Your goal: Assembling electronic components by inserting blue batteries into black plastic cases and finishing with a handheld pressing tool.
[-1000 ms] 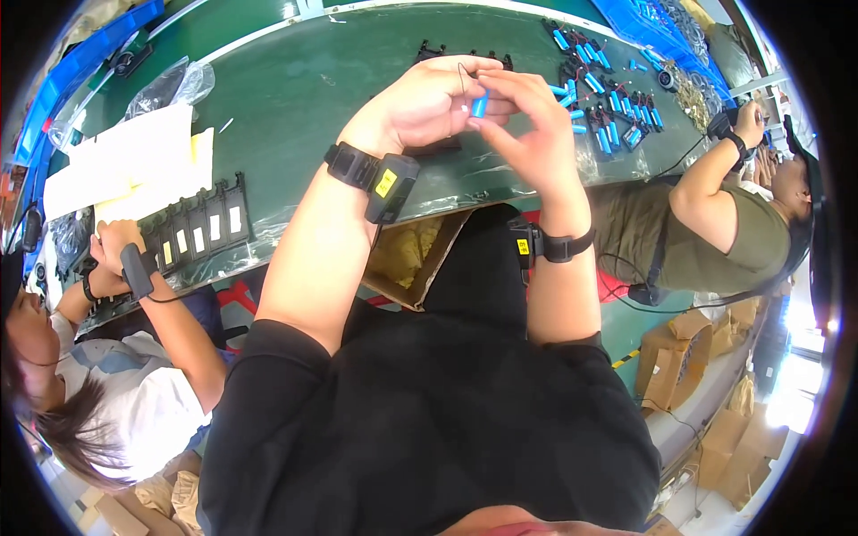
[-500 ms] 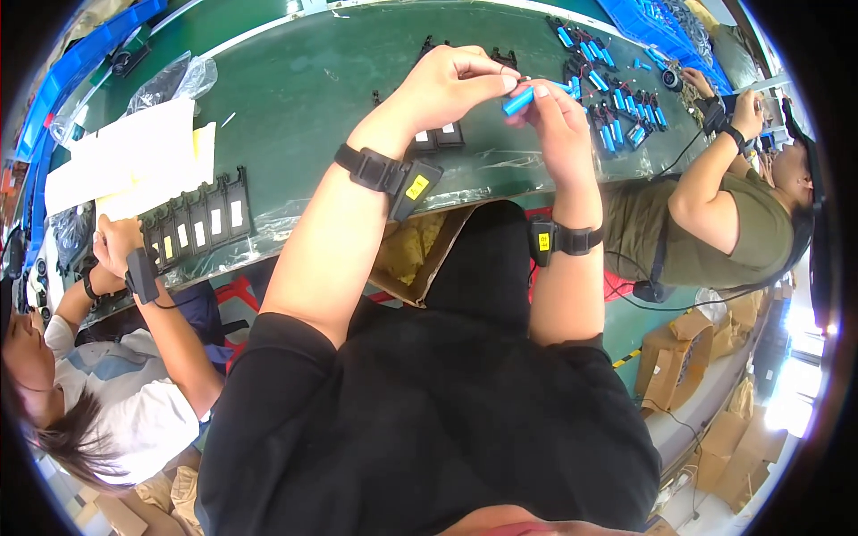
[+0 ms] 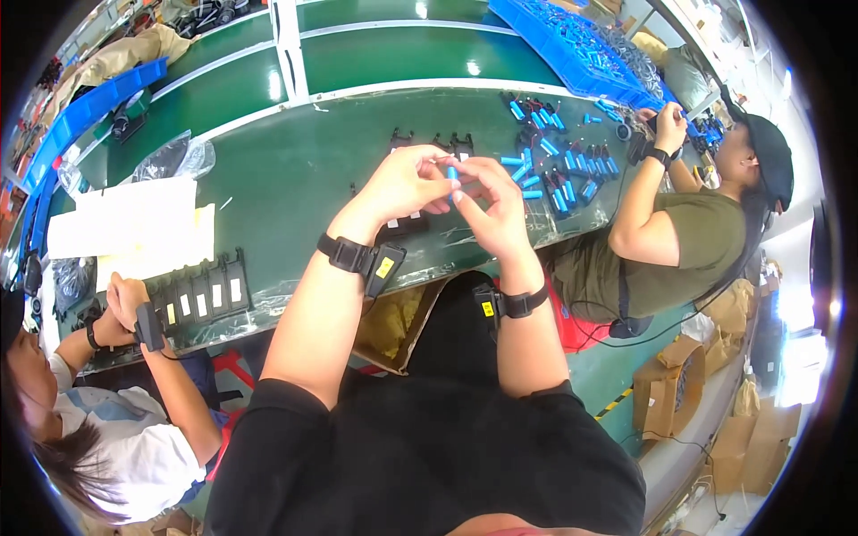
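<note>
Over the green bench [image 3: 295, 170], my left hand [image 3: 411, 186] and my right hand [image 3: 493, 207] meet with closed fingers. Between their fingertips is a small blue cylindrical battery cell [image 3: 452, 173], held upright and partly covered by the fingers. A thin reddish wire seems to run at its top, near my left fingertips. Black plastic housings [image 3: 462, 146] lie on the bench behind my hands, some partly hidden by them. To the right of my right hand, several blue cells with wires [image 3: 578, 163] lie in black housings.
A row of black housings [image 3: 217, 288] and paper sheets [image 3: 125, 219] lie at the left by a co-worker's hand [image 3: 127, 295]. Another co-worker [image 3: 684, 237] sits at the right. Blue bins [image 3: 572, 55] of cells stand at the far right; an open carton [image 3: 393, 335] is below the bench edge.
My view has shifted, showing more of the far bench. My hands have drawn closer together, and the blue cell has turned from slanting to nearly upright between them.
</note>
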A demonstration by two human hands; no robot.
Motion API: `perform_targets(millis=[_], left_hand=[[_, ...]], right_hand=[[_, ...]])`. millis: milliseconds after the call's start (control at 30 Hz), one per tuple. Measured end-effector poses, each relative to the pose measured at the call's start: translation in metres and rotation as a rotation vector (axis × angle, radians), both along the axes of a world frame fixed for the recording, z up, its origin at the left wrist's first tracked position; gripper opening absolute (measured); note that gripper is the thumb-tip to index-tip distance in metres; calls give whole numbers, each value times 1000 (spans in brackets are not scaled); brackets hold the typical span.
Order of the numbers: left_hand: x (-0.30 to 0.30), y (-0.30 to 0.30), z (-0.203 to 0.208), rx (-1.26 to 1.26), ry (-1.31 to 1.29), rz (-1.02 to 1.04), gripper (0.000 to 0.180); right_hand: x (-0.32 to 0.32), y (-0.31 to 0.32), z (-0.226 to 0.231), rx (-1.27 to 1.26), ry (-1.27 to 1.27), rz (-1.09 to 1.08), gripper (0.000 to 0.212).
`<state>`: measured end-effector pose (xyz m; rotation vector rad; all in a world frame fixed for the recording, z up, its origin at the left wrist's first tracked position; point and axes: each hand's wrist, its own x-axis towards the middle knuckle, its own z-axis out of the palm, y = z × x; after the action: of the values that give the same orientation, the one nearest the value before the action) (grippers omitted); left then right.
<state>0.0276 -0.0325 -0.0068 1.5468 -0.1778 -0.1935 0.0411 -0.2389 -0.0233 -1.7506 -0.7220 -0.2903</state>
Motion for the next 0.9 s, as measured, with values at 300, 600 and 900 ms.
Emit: perform_targets(millis=[300,600,900], left_hand=[[8,13,-8,114,15,-87,32],[2,13,-4,270,-27,-33,29],[12,35,-12,527,-189,256,24]], right_hand=[[4,-4,5,-260,-248,57,52],[2,-2,-7,-262,-75,145,45],[7,12,-22,-294,90,185,30]])
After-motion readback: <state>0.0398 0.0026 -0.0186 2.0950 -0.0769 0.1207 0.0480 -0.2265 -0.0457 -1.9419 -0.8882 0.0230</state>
